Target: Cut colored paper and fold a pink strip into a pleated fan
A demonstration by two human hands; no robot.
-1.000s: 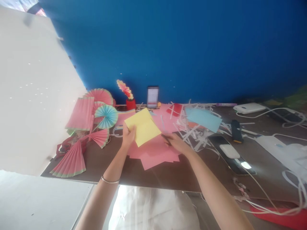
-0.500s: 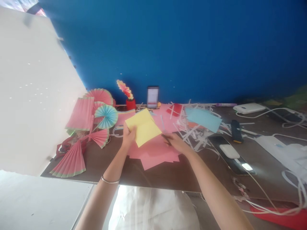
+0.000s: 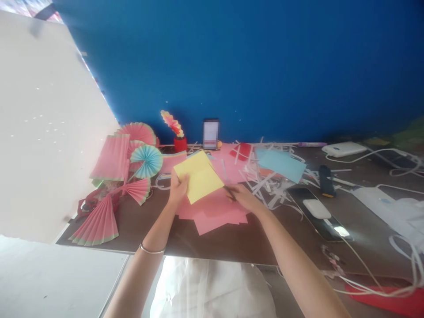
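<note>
My left hand (image 3: 179,187) grips the left side of a yellow paper sheet (image 3: 202,179), thumb on top and fingers underneath. The sheet is held tilted, with one corner toward me, over several pink paper sheets (image 3: 212,216) on the table. Closed around a slim dark tool (image 3: 229,193) is my right hand (image 3: 243,197), just off the sheet's right corner. The tool's tip lies at or very near that corner; whether it touches the paper I cannot tell. Its kind is hard to make out, since my fingers cover part of it.
Folded paper fans (image 3: 99,218) crowd the left of the brown table (image 3: 261,245). White paper strips (image 3: 274,194) and a blue sheet (image 3: 281,164) lie right of my hands. Farther right are a phone (image 3: 308,198), a power bank (image 3: 343,149) and cables. Another phone (image 3: 211,134) stands against the blue wall.
The yellow sheet has shifted very slightly right, and its right corner now sits closer to the dark tool. Both hands keep their grips.
</note>
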